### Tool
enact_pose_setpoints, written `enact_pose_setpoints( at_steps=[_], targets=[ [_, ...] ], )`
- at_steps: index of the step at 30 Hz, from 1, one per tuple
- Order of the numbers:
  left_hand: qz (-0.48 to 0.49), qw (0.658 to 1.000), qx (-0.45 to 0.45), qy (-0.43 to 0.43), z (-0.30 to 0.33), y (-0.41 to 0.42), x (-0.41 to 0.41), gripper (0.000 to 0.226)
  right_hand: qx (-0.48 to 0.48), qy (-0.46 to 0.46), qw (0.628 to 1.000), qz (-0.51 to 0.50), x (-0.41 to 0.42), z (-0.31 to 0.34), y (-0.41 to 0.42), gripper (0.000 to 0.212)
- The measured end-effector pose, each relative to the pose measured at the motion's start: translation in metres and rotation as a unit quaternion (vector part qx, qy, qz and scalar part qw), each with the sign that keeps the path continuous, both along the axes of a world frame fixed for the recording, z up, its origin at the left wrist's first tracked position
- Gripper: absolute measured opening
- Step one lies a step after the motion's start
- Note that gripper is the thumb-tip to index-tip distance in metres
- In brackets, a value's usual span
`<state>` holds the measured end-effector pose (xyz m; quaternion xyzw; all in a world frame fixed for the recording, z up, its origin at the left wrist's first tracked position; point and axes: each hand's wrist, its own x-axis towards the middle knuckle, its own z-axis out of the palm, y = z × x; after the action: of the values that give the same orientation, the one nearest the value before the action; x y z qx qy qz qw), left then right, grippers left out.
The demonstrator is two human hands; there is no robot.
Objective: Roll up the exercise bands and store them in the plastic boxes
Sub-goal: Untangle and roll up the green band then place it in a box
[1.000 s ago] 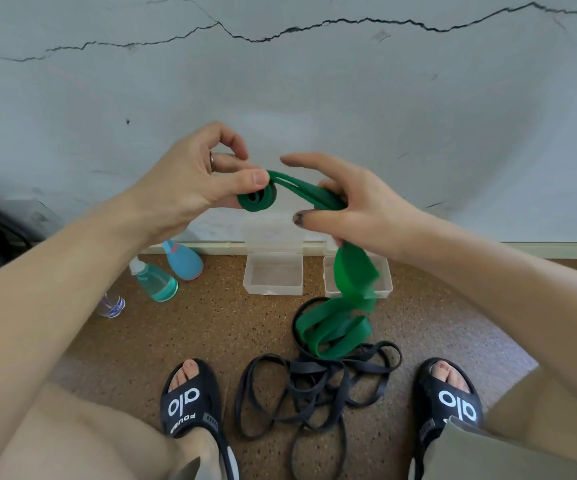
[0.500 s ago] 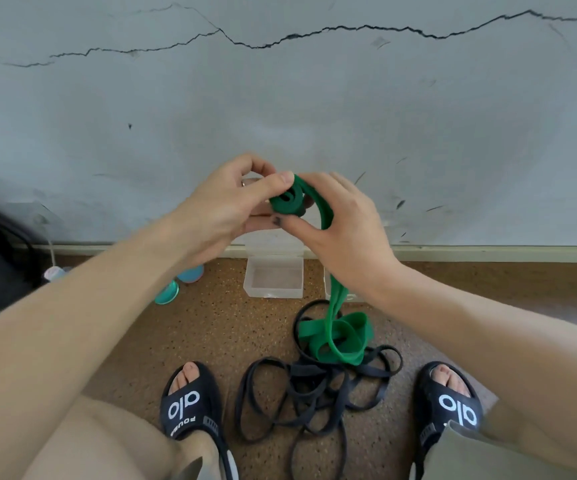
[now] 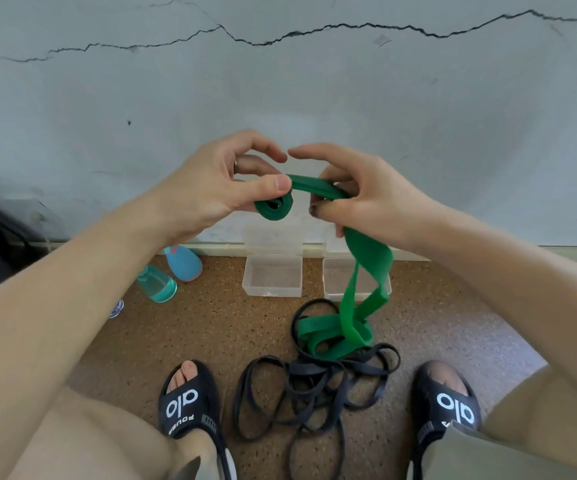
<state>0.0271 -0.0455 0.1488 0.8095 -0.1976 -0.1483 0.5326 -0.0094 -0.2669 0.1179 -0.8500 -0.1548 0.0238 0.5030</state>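
Now the two hands have drawn a little apart compared with half a second ago, when they were bunched together over the coil. The left hand (image 3: 210, 188) pinches the small rolled-up start of the green band (image 3: 366, 258) between thumb and fingers, with the coil showing just below the thumb tip. The right hand (image 3: 366, 202) curls its fingers round the flat stretch of the same band just beside the coil, and a short length now runs between the two hands where before it was hidden. From the right hand the rest of the green band hangs down, twists once and ends in loose folds on the floor (image 3: 193, 341). Those folds rest on the far edge of a tangle of black bands (image 3: 314, 386), which lies between the two black slides, the left slide (image 3: 190, 407) and the right slide (image 3: 449, 407). Against the base of the cracked wall (image 3: 314, 98) sit two clear plastic boxes, both with lids up: the left box (image 3: 272, 276) is in full view, while the hanging green band crosses in front of the right box (image 3: 335, 278). To the left of the boxes stand a teal spray bottle (image 3: 157, 284) and a blue bottle (image 3: 183, 263), close together.
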Motion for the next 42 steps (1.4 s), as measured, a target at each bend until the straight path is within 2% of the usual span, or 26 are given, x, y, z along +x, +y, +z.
enact_pose_setpoints(
  at_steps=[3, 5, 7, 11, 16, 19, 21, 23, 25, 27, 29, 33, 36, 37, 39, 42],
  targets=[
    [0.002, 0.999, 0.023, -0.037, 0.001, -0.003, -0.001, 0.036, -0.079, -0.045, 0.996, -0.005, 0.002, 0.0, -0.003, 0.058],
    [0.005, 0.998, 0.025, -0.054, 0.0, -0.005, 0.0, 0.035, -0.153, -0.107, 0.982, 0.007, 0.001, -0.003, -0.001, 0.055],
    [0.016, 0.996, 0.033, -0.085, -0.002, -0.006, 0.001, 0.032, -0.175, -0.141, 0.974, 0.006, 0.0, -0.007, 0.003, 0.054],
    [0.026, 0.985, 0.026, -0.169, 0.002, -0.01, 0.0, 0.022, -0.159, -0.159, 0.97, -0.095, 0.003, -0.013, 0.011, 0.049],
    [0.027, 0.963, 0.019, -0.266, 0.025, -0.019, -0.006, 0.023, 0.015, -0.095, 0.988, -0.117, 0.009, 0.001, 0.015, 0.034],
    [0.034, 0.951, 0.015, -0.306, 0.04, -0.022, -0.004, 0.027, 0.101, -0.066, 0.985, -0.12, 0.015, 0.013, 0.02, 0.021],
    [0.037, 0.941, -0.002, -0.337, 0.05, -0.025, -0.004, 0.024, 0.112, -0.097, 0.98, -0.13, 0.018, 0.024, 0.025, 0.013],
    [0.033, 0.926, -0.027, -0.374, 0.062, -0.027, -0.006, 0.022, 0.082, -0.164, 0.97, -0.156, 0.018, 0.038, 0.03, 0.009],
    [0.029, 0.91, -0.053, -0.411, 0.074, -0.027, -0.008, 0.022, 0.042, -0.242, 0.953, -0.178, 0.016, 0.054, 0.031, 0.012],
    [0.029, 0.903, -0.071, -0.423, 0.079, -0.024, -0.007, 0.023, 0.014, -0.281, 0.94, -0.192, 0.015, 0.066, 0.026, 0.016],
    [0.039, 0.916, -0.078, -0.393, 0.07, -0.022, -0.005, 0.021, -0.011, -0.249, 0.948, -0.196, 0.013, 0.067, 0.02, 0.016],
    [0.066, 0.949, -0.095, -0.292, 0.035, -0.021, -0.002, 0.017, -0.009, -0.09, 0.989, -0.115, 0.007, 0.041, 0.022, 0.01],
    [0.078, 0.959, -0.096, -0.256, 0.023, -0.019, -0.003, 0.015, 0.011, -0.062, 0.993, -0.101, 0.004, 0.026, 0.024, 0.009],
    [0.082, 0.96, -0.095, -0.251, 0.022, -0.019, -0.003, 0.014, 0.044, -0.039, 0.994, -0.094, 0.003, 0.023, 0.024, 0.017],
    [0.088, 0.962, -0.096, -0.242, 0.019, -0.019, -0.004, 0.013, 0.178, 0.063, 0.98, -0.065, 0.0, 0.021, 0.025, 0.037],
    [0.086, 0.966, -0.104, -0.222, 0.014, -0.021, -0.004, 0.015, 0.336, 0.197, 0.921, 0.008, -0.007, 0.022, 0.026, 0.051]
  ],
)
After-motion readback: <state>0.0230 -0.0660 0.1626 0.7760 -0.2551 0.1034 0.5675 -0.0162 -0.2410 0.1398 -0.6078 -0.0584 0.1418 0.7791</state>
